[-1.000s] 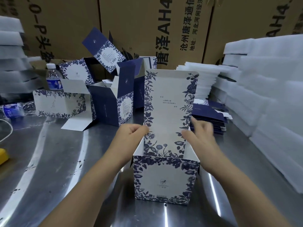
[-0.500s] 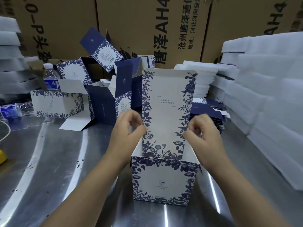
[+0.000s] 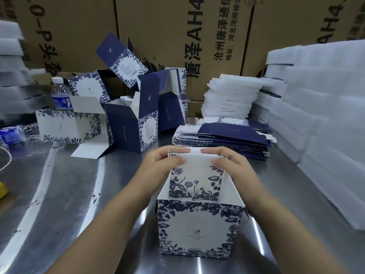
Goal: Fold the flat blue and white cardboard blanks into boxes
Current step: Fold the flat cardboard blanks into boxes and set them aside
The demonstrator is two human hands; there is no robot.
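Note:
A blue and white floral box [image 3: 199, 228] stands upright on the metal table [image 3: 65, 194] in front of me, its top open. Its tall back lid flap [image 3: 195, 175] is bent forward and down over the opening. My left hand [image 3: 162, 165] pinches the flap's left top corner and my right hand [image 3: 229, 163] pinches its right top corner. A stack of flat blue and white blanks [image 3: 223, 141] lies just behind the box, to the right.
Several folded boxes [image 3: 130, 125] with raised lids stand at the back left, beside a water bottle [image 3: 61, 95]. White foam sheets are stacked at the back [image 3: 231, 95] and along the right [image 3: 320, 115]. Brown cartons [image 3: 177, 36] form the back wall.
The tall lid flap stood upright a second ago. Both hands rose to its top corners and folded it forward and down over the box opening.

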